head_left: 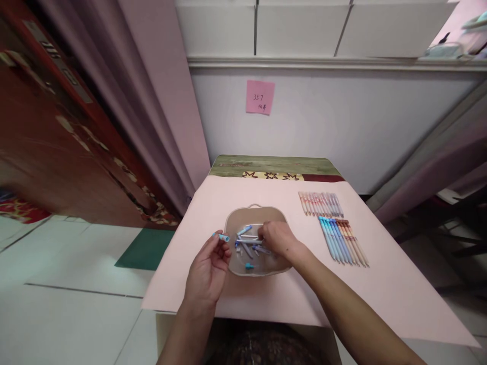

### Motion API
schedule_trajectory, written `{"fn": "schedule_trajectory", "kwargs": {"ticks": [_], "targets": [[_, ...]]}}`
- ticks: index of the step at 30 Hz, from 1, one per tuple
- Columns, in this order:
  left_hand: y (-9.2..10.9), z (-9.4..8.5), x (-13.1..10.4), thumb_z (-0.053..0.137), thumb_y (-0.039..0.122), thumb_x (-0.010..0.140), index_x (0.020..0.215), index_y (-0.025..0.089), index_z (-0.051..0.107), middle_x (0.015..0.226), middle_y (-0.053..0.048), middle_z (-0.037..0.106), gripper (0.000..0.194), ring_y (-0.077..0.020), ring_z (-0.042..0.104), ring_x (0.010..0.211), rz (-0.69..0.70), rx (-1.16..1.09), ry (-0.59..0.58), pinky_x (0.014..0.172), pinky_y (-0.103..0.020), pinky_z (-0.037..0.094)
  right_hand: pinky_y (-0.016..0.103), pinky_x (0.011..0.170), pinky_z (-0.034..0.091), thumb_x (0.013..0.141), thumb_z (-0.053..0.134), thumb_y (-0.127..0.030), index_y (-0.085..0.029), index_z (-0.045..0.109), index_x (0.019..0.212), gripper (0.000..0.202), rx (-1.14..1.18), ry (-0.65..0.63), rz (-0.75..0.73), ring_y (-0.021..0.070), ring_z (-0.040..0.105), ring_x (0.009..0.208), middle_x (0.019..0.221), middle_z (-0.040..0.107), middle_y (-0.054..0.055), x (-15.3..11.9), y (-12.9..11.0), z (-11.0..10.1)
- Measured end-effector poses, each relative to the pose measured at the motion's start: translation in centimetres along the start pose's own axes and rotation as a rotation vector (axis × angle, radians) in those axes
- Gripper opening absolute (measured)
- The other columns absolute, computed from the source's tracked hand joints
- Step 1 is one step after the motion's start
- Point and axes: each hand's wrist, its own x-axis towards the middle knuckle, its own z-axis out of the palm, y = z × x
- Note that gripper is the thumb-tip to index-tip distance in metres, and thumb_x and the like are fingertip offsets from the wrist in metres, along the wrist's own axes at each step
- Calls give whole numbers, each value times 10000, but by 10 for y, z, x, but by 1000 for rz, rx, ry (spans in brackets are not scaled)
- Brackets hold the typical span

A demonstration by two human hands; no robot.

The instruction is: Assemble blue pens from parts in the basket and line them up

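A beige basin [233, 264] stands on the pink-covered table, with pen parts inside: blue and lilac tubes, thin white rods and a small teal piece [249, 265]. Left of its rim, my left hand [213, 258] pinches a short light-blue pen barrel [223, 237] between thumb and fingers, its open end facing right. My right hand [277, 237] reaches over the basin's right side, fingers down among the parts. Its fingertips are closed near a pale tube [249, 242]; what they hold, if anything, is hidden.
On the right of the table [388, 299] lie two rows of pens: a pale upper row [320, 204] and a lower row in blue and brown [343, 242]. A patterned green strip [232, 166] shows at the far edge. A white wall rises behind.
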Motion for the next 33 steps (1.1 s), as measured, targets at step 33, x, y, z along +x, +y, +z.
{"fn": "schedule_trajectory", "kwargs": {"ticks": [33], "targets": [[2,-6,7,537,41,831,884,100,661,757,-51,667,148,-90,614,592,36,24,-2,522,-165,523,222,615,429,765,502,-179,-181,626,956,228,560,692,292,138,605,633,727,672,6,-43,29,0]]}}
